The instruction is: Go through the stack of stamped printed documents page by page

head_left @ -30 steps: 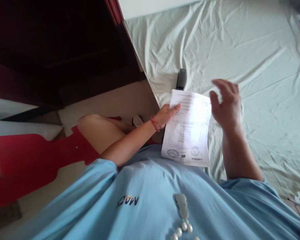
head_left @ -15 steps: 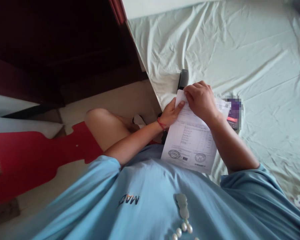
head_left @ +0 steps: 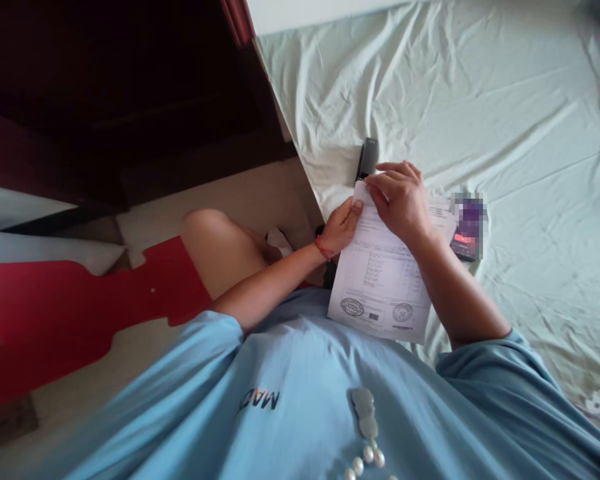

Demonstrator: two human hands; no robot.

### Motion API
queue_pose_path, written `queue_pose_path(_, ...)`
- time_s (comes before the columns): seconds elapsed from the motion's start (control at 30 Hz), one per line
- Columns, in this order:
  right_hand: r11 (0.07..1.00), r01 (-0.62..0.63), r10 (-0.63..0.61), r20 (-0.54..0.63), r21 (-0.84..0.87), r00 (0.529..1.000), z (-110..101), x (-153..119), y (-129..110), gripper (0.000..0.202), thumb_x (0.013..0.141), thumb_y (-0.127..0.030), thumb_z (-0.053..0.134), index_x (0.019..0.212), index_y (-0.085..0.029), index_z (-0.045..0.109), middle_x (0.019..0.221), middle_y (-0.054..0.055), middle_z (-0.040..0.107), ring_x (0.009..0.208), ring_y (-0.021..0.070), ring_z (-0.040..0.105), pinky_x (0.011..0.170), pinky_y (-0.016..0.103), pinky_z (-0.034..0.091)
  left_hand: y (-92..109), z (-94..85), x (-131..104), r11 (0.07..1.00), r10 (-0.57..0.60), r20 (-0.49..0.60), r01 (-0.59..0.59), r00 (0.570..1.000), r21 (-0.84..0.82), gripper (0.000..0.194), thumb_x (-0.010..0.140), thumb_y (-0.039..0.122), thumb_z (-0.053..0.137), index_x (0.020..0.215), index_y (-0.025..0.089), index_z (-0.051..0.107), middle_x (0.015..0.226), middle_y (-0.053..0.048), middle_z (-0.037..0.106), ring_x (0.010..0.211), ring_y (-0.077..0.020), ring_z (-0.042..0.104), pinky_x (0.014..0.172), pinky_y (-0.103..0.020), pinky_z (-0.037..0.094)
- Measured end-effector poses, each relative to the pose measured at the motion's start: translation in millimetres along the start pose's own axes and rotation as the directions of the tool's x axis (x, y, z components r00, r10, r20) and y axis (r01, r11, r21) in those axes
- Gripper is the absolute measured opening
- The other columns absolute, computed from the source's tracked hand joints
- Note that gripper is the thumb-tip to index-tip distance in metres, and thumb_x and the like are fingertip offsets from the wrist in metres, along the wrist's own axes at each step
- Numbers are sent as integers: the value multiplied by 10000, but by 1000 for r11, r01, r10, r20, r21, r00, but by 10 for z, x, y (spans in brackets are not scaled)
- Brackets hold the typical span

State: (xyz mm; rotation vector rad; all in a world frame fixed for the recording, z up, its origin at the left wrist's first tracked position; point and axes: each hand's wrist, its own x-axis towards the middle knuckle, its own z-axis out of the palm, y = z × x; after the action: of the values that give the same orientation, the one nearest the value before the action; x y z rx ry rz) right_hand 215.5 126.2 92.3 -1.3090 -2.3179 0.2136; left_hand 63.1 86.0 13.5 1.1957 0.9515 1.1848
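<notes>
The right hand [head_left: 404,203] has reached the papers [head_left: 380,273].

On your light-blue fabric shirt [head_left: 310,373], you can read upside-down dark letters [head_left: 260,399], "MA", plus an unclear third. Your white printed paper sheet [head_left: 387,267] bears text and two dark ink stamps [head_left: 353,307], all illegible.

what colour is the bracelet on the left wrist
The bracelet is red, as the head view shows.
</notes>
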Motion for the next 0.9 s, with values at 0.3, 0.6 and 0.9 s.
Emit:
queue_pose_path(0.3, 998, 20, -23, -50, -52, 998, 5, -32, -31, 276, 1078, -284, 457, 1140, -293, 726, 1097, 80, 776, 1373, 329, 601, 1235, 654, 333, 36, -3, -2, 1000, 8, 14, -8, 1000, -12, 630, 957, 819, 497, 986, 200, 611, 837, -29, 604, 770, -165, 556, 690, -310, 462)
queue_pose_path(0.6, 997, 54, -58, -74, -62, 996, -48, -25, -36, 300, 1088, -299, 443, 1160, -294, 734, 1199, 92, 760, 1468, 389, 514, 1209, 727, 334, 34, 11, -7, 993, -56, 41, 60, 998, -104, 648, 942, 813, 538, 1099, 196, 656, 880, -44, 653, 788, -180, 608, 705, -327, 498)
queue_pose_path(0.9, 990, 109, -117, -96, -87, 989, -57, -55, 4, 322, 1110, -373, 426, 1189, -317, 734, 1215, 83, 739, 1515, 379, 468, 1248, 741, 271, 21, -1, -5, 997, -41, 39, 43, 998, -65, 631, 946, 815, 526, 1052, 200, 619, 876, -35, 654, 790, -170, 604, 719, -314, 503)
